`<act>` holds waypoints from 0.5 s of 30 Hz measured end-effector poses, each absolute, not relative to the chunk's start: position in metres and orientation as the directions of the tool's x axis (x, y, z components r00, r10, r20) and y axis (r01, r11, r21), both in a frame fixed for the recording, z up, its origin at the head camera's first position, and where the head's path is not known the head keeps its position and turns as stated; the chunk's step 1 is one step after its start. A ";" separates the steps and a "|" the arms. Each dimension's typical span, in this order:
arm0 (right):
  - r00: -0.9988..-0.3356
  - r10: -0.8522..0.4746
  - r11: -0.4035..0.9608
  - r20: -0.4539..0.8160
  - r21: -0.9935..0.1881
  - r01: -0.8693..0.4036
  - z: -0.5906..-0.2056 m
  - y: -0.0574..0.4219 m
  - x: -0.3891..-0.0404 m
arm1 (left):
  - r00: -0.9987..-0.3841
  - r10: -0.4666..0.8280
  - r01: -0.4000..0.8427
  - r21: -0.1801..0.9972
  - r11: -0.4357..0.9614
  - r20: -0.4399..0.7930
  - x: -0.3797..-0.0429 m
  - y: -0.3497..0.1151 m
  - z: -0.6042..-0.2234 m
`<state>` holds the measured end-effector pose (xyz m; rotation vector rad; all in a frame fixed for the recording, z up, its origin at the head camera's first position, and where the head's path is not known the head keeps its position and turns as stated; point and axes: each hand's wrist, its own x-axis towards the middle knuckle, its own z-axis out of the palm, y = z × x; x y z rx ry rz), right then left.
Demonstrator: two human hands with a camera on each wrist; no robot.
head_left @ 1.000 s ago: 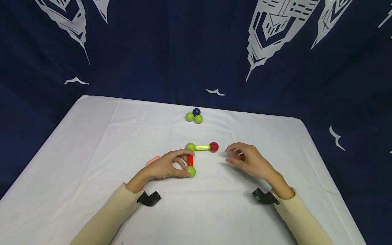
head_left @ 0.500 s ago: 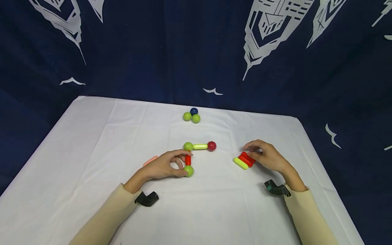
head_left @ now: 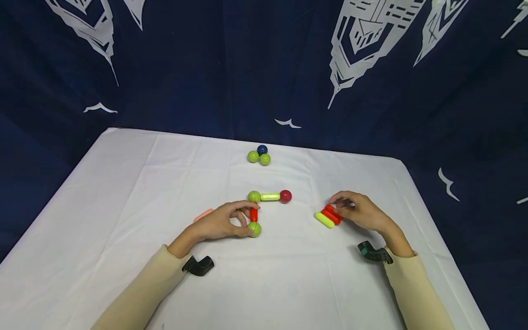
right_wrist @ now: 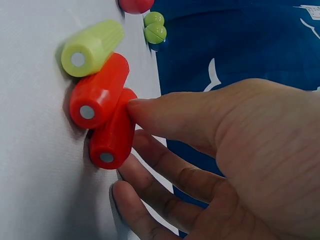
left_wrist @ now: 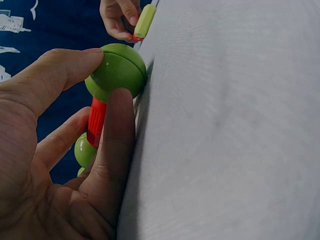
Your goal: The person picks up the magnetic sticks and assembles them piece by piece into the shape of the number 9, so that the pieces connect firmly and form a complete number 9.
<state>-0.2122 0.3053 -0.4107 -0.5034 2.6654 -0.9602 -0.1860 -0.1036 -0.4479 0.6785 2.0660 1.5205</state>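
My left hand [head_left: 224, 221] pinches the near green ball [left_wrist: 116, 70] between thumb and finger. From that ball a short red rod [head_left: 254, 215] runs away to a second green ball [head_left: 254, 196]. A yellow-green rod [head_left: 270, 197] and a red ball [head_left: 285, 196] continue the chain rightward in an L shape. Farther right, my right hand [head_left: 358, 212] pinches the outer red rod [right_wrist: 115, 135], thumb on its top and fingers behind. Against it lie another red rod [right_wrist: 99, 95] and a yellow-green rod [right_wrist: 90, 50], side by side, with grey discs in their ends.
Two green balls [head_left: 253, 156] and a dark blue ball [head_left: 262, 150] cluster near the table's back edge. An orange-pink piece [head_left: 204, 215] lies partly hidden behind the left hand. White cloth covers the table [head_left: 264, 284]; a dark blue patterned curtain [head_left: 231, 68] hangs behind.
My right hand has moved right from near the red ball, and the row of rods now shows on the table at its fingertips. The left hand keeps its hold on the near green ball.
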 end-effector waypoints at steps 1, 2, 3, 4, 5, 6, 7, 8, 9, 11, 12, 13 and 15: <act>-0.904 -0.407 0.722 -0.129 -0.652 -0.232 -0.411 0.305 -0.213 | -0.761 0.642 0.100 0.961 0.259 -0.094 -0.186 -0.104 -0.448; -0.904 -0.408 0.723 -0.130 -0.650 -0.233 -0.411 0.305 -0.213 | -0.762 0.641 0.100 0.961 0.258 -0.092 -0.186 -0.104 -0.449; -0.903 -0.410 0.724 -0.129 -0.649 -0.235 -0.412 0.305 -0.214 | -0.764 0.639 0.101 0.961 0.257 -0.091 -0.186 -0.104 -0.450; -0.902 -0.411 0.725 -0.130 -0.646 -0.238 -0.412 0.305 -0.215 | -0.764 0.638 0.101 0.961 0.256 -0.090 -0.186 -0.105 -0.450; -0.902 -0.413 0.726 -0.129 -0.644 -0.240 -0.412 0.304 -0.215 | -0.765 0.637 0.099 0.961 0.257 -0.091 -0.186 -0.105 -0.451; -0.900 -0.416 0.726 -0.129 -0.643 -0.243 -0.413 0.304 -0.216 | -0.765 0.637 0.095 0.962 0.257 -0.095 -0.186 -0.106 -0.451; -0.899 -0.419 0.726 -0.129 -0.642 -0.247 -0.413 0.304 -0.216 | -0.764 0.638 0.091 0.963 0.255 -0.097 -0.186 -0.106 -0.451; -0.898 -0.421 0.728 -0.129 -0.639 -0.250 -0.414 0.304 -0.217 | -0.763 0.639 0.088 0.963 0.255 -0.099 -0.186 -0.106 -0.451; -0.897 -0.423 0.728 -0.127 -0.637 -0.253 -0.414 0.304 -0.217 | -0.763 0.639 0.090 0.963 0.256 -0.098 -0.186 -0.106 -0.451; -0.898 -0.422 0.732 -0.122 -0.630 -0.258 -0.414 0.304 -0.217 | -0.761 0.643 0.103 0.961 0.257 -0.090 -0.186 -0.107 -0.451; -0.899 -0.420 0.735 -0.120 -0.627 -0.260 -0.414 0.304 -0.217 | -0.759 0.645 0.106 0.961 0.256 -0.088 -0.187 -0.106 -0.451; -0.900 -0.419 0.739 -0.118 -0.621 -0.262 -0.414 0.304 -0.217 | -0.758 0.646 0.110 0.960 0.256 -0.085 -0.187 -0.107 -0.451; -0.900 -0.421 0.742 -0.111 -0.613 -0.271 -0.415 0.304 -0.218 | -0.758 0.648 0.124 0.958 0.260 -0.078 -0.188 -0.107 -0.451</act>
